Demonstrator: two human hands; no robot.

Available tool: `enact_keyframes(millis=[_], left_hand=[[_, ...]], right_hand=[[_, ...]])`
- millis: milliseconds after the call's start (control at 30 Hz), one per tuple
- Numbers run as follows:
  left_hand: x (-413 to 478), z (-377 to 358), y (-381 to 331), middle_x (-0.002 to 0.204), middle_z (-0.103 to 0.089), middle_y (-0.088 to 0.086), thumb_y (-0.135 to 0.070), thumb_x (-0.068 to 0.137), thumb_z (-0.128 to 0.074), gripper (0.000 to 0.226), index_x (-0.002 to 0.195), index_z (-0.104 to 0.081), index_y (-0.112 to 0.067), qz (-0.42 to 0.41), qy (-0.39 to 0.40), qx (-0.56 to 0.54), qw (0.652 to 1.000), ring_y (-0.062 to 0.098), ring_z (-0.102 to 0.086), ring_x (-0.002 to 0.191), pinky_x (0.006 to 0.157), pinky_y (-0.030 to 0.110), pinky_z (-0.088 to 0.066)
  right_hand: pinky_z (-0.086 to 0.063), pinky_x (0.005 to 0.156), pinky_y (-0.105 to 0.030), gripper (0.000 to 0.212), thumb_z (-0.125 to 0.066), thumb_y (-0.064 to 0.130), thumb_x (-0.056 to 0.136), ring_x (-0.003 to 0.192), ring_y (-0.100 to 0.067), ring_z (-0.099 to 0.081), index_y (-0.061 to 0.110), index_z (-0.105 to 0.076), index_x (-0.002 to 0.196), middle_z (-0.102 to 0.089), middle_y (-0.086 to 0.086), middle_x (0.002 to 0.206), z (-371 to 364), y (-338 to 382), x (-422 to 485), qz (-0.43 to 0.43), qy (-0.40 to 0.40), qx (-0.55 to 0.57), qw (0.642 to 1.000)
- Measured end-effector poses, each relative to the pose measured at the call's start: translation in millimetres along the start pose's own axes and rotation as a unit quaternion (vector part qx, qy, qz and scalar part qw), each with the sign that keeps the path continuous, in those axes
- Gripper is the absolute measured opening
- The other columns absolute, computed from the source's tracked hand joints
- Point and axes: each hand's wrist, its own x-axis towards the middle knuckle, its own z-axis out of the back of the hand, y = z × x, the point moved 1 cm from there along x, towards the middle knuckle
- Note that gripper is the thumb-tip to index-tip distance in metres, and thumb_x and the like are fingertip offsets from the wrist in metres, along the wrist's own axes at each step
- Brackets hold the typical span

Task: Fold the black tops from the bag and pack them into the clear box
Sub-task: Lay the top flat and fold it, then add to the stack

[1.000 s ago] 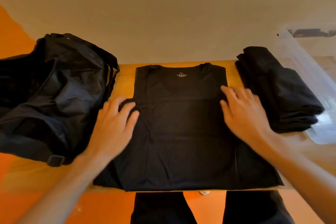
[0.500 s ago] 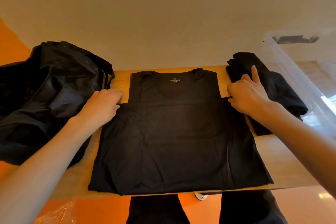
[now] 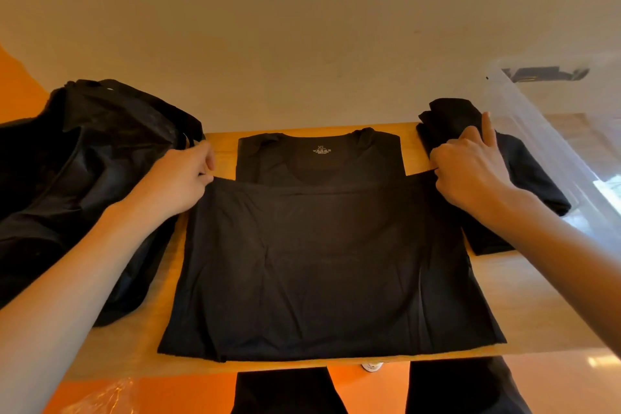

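A black sleeveless top (image 3: 322, 245) lies flat on the wooden table (image 3: 524, 319), neck away from me, an XL label showing at its collar. My left hand (image 3: 178, 181) pinches the top's left edge just under the armhole. My right hand (image 3: 470, 171) pinches the right edge at the same height, its index finger pointing up. A stack of folded black tops (image 3: 524, 178) lies to the right, partly behind my right hand. The black bag (image 3: 77, 185) slumps at the left. The clear box (image 3: 564, 144) stands at the far right.
A plain wall rises right behind the table's far edge. An orange floor shows below the near edge, with my dark trouser legs (image 3: 289, 393) and a crumpled clear plastic sheet (image 3: 100, 397) at the lower left.
Both hands moved outward from lying flat on the top to its side edges under the armholes, and now pinch the fabric. The view shifted closer.
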Motion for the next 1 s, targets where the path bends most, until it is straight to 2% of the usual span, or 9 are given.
enact_keyframes(millis=[233,500,567,667,733,767,833,900,1000], left_hand=[[5.6,1.3,3.3,0.093,-0.063,0.002,-0.012,0.099,-0.062,0.009,0.100,-0.057,-0.019,-0.015,-0.101,-0.055,0.993,0.023,-0.061,0.088,0.077,0.040,-0.051],[21.8,-11.3,0.3,0.097,-0.059,0.007,-0.010,0.100,-0.061,0.006,0.102,-0.056,-0.013,-0.014,-0.132,-0.040,0.990,0.026,-0.058,0.089,0.072,0.038,-0.044],[18.8,-14.5,-3.6,0.107,-0.054,0.010,-0.013,0.101,-0.059,0.009,0.109,-0.056,-0.012,-0.018,-0.140,-0.019,0.990,0.031,-0.057,0.098,0.076,0.038,-0.044],[-11.0,-25.0,-18.6,0.132,-0.049,0.014,-0.024,0.104,-0.052,0.032,0.131,-0.058,-0.008,-0.025,-0.150,-0.027,0.988,0.037,-0.051,0.120,0.095,0.045,-0.045],[-44.4,-39.7,-37.4,0.158,-0.036,0.008,-0.040,0.106,-0.040,0.048,0.149,-0.048,-0.021,-0.043,-0.093,-0.030,0.994,0.033,-0.034,0.144,0.117,0.045,-0.030],[-59.2,-50.0,-44.0,0.169,-0.018,0.002,-0.049,0.107,-0.032,0.054,0.158,-0.034,-0.031,-0.052,-0.045,-0.023,0.997,0.026,-0.015,0.154,0.124,0.038,-0.015],[-80.2,-67.9,-44.8,0.171,0.011,-0.007,-0.060,0.101,-0.014,0.063,0.161,-0.009,-0.041,-0.047,0.025,-0.014,0.998,0.013,0.012,0.156,0.121,0.028,0.007],[-97.6,-71.1,-31.2,0.170,0.013,-0.010,-0.061,0.098,-0.011,0.067,0.162,-0.005,-0.040,-0.018,0.044,-0.043,0.998,0.010,0.014,0.156,0.120,0.026,0.008],[-135.0,-60.8,-4.1,0.169,-0.014,-0.009,-0.047,0.105,-0.032,0.061,0.162,-0.023,-0.026,0.055,-0.025,-0.139,0.988,0.009,-0.014,0.155,0.119,0.026,-0.016]], right_hand=[[0.013,0.122,-0.055,0.014,-0.061,0.014,0.095,0.128,-0.033,-0.044,0.019,-0.073,0.094,-0.065,0.000,0.093,12.1,-6.5,5.7,-0.039,-0.026,0.023,0.999],[0.005,0.123,-0.062,0.009,-0.062,0.015,0.093,0.121,-0.034,-0.048,0.018,-0.071,0.092,-0.063,0.000,0.088,1.6,-1.0,27.3,-0.036,-0.017,0.022,0.999],[0.002,0.123,-0.062,0.014,-0.064,0.017,0.092,0.122,-0.037,-0.050,0.017,-0.071,0.104,-0.064,-0.002,0.093,1.1,4.0,25.3,-0.031,-0.021,0.005,0.999],[-0.003,0.125,-0.059,0.038,-0.062,0.027,0.093,0.129,-0.039,-0.051,0.015,-0.065,0.129,-0.065,-0.012,0.122,-1.0,28.0,1.9,0.019,-0.081,0.040,0.996],[-0.005,0.127,-0.051,0.053,-0.045,0.048,0.102,0.144,-0.033,-0.041,0.021,-0.052,0.147,-0.052,-0.012,0.149,-3.8,62.1,-25.9,0.079,-0.072,0.139,0.985],[-0.001,0.128,-0.046,0.064,-0.031,0.060,0.102,0.153,-0.030,-0.025,0.028,-0.035,0.157,-0.033,-0.009,0.163,-7.5,79.6,-37.9,0.100,-0.027,0.170,0.980],[0.011,0.125,-0.041,0.074,-0.007,0.072,0.096,0.157,-0.022,0.010,0.039,-0.001,0.162,0.007,-0.001,0.170,-26.0,100.6,-50.8,0.104,0.051,0.197,0.973],[0.014,0.124,-0.042,0.073,0.002,0.074,0.093,0.153,-0.018,0.024,0.042,0.011,0.159,0.019,0.001,0.169,-42.5,99.9,-52.5,0.082,0.068,0.194,0.975],[0.013,0.125,-0.042,0.072,0.005,0.073,0.097,0.154,-0.020,0.021,0.038,0.010,0.159,0.011,-0.006,0.171,-49.0,87.0,-54.3,0.052,0.029,0.183,0.981]])
